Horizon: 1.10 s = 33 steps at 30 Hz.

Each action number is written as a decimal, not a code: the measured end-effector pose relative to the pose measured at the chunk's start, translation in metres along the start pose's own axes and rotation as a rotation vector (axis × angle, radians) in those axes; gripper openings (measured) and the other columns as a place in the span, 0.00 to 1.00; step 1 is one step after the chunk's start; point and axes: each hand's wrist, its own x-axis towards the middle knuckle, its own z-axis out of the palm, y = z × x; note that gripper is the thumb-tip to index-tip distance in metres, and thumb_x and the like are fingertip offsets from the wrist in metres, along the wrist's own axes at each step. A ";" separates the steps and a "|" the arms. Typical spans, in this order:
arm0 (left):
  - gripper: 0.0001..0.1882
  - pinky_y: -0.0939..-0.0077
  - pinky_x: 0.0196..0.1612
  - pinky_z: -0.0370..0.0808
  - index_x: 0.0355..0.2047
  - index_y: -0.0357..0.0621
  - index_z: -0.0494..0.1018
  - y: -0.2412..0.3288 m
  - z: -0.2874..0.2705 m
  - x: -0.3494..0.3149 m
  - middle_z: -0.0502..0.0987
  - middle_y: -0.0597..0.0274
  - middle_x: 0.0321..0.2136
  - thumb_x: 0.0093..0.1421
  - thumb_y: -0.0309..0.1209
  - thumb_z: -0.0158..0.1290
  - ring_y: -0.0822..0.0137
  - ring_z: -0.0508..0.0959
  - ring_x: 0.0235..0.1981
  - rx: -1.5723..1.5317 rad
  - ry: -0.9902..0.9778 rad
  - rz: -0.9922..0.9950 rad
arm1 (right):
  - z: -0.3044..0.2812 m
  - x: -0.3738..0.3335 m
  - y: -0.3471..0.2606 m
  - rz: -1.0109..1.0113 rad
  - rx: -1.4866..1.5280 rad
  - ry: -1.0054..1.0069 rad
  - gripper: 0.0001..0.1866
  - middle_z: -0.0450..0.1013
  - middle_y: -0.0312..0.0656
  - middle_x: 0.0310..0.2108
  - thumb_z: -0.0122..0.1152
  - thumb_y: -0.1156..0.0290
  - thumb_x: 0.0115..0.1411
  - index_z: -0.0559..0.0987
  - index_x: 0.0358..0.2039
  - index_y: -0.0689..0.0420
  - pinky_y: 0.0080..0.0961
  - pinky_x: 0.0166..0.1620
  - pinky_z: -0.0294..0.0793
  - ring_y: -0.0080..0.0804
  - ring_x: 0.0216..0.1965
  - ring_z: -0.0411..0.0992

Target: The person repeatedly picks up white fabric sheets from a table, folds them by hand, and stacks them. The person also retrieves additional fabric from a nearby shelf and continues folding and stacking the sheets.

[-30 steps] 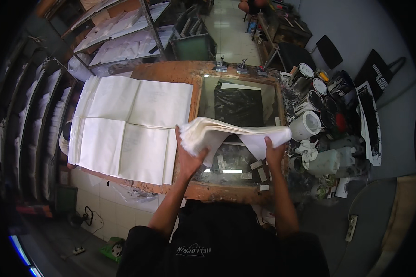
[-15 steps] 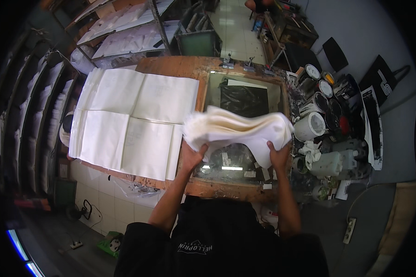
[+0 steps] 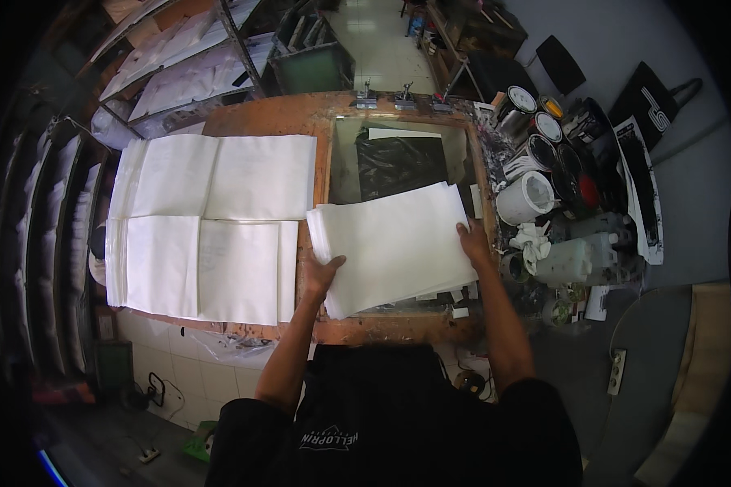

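A stack of white sheets (image 3: 398,243), paper or thin bags, lies flat and slightly turned between my hands, over the glass-topped frame (image 3: 326,174). My left hand (image 3: 321,274) grips its left edge, thumb on top and fingers underneath or behind. On the right edge my right hand (image 3: 474,243) holds the stack the same way, its fingers partly hidden. Beyond the stack, a black plastic-like sheet (image 3: 402,165) lies on the glass with a white strip at its far edge. Left of the frame, more white sheets (image 3: 256,174) are laid out in overlapping piles.
Metal clamps (image 3: 404,99) stand along the frame's far edge. Paint cans and tubs (image 3: 525,197) crowd the right side, with a translucent jerrycan (image 3: 577,260) nearer me. Racks of white sheets (image 3: 53,243) rise at the left. Small paper scraps (image 3: 460,312) lie on the near glass.
The stack was bent and bunched up in my hands; now it is flattened out and lower over the glass. My hands have stayed on its two sides. The view has shifted slightly.
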 end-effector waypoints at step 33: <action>0.31 0.62 0.44 0.80 0.56 0.32 0.59 -0.029 -0.034 -0.015 0.73 0.46 0.46 0.57 0.32 0.58 0.54 0.78 0.44 -0.568 -0.080 -0.297 | -0.174 0.011 -0.255 -0.296 0.350 -0.095 0.05 0.74 0.28 0.26 0.62 0.69 0.61 0.79 0.34 0.56 0.16 0.31 0.69 0.13 0.26 0.68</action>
